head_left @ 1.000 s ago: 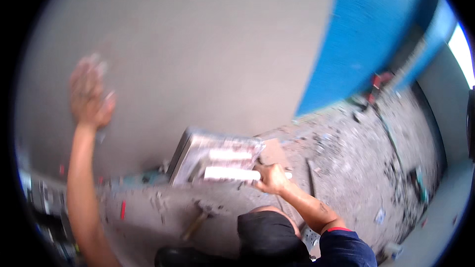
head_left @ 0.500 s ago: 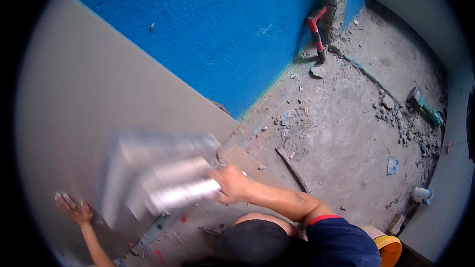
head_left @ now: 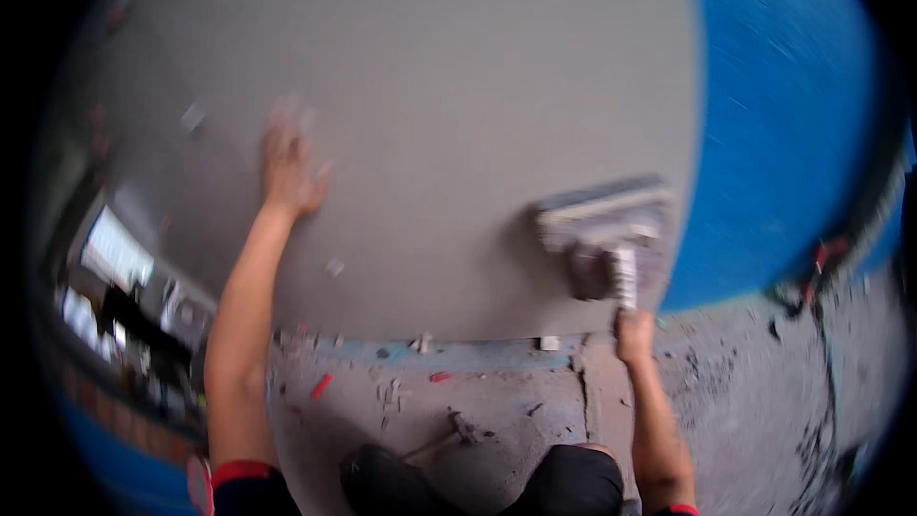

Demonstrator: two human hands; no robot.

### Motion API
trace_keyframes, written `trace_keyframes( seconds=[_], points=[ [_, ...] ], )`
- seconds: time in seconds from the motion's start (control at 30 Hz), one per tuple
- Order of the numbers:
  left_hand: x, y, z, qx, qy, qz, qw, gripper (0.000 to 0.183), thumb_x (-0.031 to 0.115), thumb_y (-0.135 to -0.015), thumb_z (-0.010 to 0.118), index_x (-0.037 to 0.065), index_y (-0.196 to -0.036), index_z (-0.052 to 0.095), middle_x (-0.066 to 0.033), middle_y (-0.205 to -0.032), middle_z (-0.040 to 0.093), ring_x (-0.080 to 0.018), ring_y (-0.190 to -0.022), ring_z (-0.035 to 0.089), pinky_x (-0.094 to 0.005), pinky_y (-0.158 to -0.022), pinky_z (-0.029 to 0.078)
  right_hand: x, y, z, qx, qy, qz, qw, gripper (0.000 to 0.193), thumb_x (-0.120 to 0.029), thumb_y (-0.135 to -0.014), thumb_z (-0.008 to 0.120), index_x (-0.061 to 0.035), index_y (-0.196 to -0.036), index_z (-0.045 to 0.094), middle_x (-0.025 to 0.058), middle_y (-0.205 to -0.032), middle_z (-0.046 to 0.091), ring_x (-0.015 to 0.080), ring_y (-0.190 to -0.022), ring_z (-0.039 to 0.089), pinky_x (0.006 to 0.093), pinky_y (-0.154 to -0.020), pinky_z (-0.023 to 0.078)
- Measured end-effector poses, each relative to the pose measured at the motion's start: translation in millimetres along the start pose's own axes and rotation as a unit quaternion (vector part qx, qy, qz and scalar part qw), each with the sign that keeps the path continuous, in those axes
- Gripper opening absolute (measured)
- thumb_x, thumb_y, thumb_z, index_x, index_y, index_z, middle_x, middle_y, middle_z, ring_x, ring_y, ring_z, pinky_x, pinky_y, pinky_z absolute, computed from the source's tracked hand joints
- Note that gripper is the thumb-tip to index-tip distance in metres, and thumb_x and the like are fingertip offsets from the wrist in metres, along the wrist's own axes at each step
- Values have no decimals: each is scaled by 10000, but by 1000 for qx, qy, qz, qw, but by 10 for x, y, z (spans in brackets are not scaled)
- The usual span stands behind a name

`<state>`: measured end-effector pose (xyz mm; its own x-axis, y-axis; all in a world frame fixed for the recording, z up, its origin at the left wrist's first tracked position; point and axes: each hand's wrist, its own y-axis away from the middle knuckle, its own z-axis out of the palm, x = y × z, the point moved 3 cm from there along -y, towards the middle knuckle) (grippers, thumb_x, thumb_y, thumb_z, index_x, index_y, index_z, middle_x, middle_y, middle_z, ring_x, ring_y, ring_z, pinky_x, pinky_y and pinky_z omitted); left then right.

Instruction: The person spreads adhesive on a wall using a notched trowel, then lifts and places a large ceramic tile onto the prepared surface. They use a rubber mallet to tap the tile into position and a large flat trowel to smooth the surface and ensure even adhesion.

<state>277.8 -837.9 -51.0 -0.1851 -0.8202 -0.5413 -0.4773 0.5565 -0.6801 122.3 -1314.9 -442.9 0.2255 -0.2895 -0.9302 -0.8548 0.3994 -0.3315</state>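
The trowel (head_left: 604, 234), a flat rectangular blade with a pale handle, lies against the grey wall panel (head_left: 458, 86) near the panel's right edge, just beside the blue wall (head_left: 783, 134). The right hand (head_left: 633, 334) sits below the trowel with its grip clenched on the handle's lower end. The left hand (head_left: 291, 167) is pressed flat on the panel, fingers spread, its grip released, well apart from the trowel. Below the panel's lower edge a hammer (head_left: 449, 432) lies on the dusty floor (head_left: 745, 401), between the person's knees and the panel, among small red scraps (head_left: 322, 386).
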Motion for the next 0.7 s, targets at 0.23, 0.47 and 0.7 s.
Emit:
trace_keyframes(
  seconds=[0.23, 0.47, 0.7],
  points=[
    [-285, -395, -467, 204, 107, 164, 959, 654, 405, -938, 486, 135, -1516, 345, -66, -1577, 323, -260, -1462, 281, -438, -1189, 205, -220, -52, -21, 64, -18, -2, 998, 649, -656, -977, 365, -111, -625, 404, -9, -470, 382, 120, -387, 390, 282, -381, 296],
    [-455, -292, -354, 237, 152, 163, 946, 577, 326, -941, 458, 151, -1489, 412, -6, -1559, 364, -217, -1457, 296, -404, -1217, 168, -1515, 865, 28, 154, -43, 53, 986, 655, -737, -919, 394, -116, -717, 450, -25, -503, 383, 99, -377, 345, 256, -367, 277],
    [-536, -312, -316, 298, 160, 133, 932, 543, 301, -937, 470, 116, -1447, 470, -44, -1541, 397, -214, -1443, 327, -423, -1211, 188, -1879, 987, 1666, 129, -34, -175, 976, 864, -857, -837, 294, -42, -988, 539, 14, -614, 455, 100, -463, 400, 259, -436, 362]
  ],
)
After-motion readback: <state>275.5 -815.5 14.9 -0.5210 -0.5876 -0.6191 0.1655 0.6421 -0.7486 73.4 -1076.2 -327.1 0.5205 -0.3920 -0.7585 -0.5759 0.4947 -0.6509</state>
